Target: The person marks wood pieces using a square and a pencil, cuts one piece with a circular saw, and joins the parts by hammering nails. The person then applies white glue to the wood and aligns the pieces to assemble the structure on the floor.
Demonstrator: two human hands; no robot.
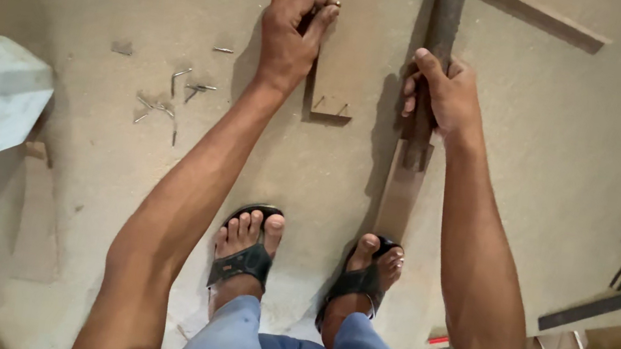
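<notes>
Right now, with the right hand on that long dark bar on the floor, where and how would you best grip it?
Grip the long dark bar on its rounded shaft, about where the right hand is, coming from above with fingers wrapped around it. It lies flat, running away from the feet, and its near end flattens into a wide blade, likely harder to wrap. The left hand rests on the wooden strip beside it.

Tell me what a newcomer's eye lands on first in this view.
Two bare arms reach down to the floor: the left hand pinches something small at the edge of a flat board, while the right hand grips a long dark bar. Loose nails lie scattered to the left, and sandalled feet stand at bottom centre.
</notes>
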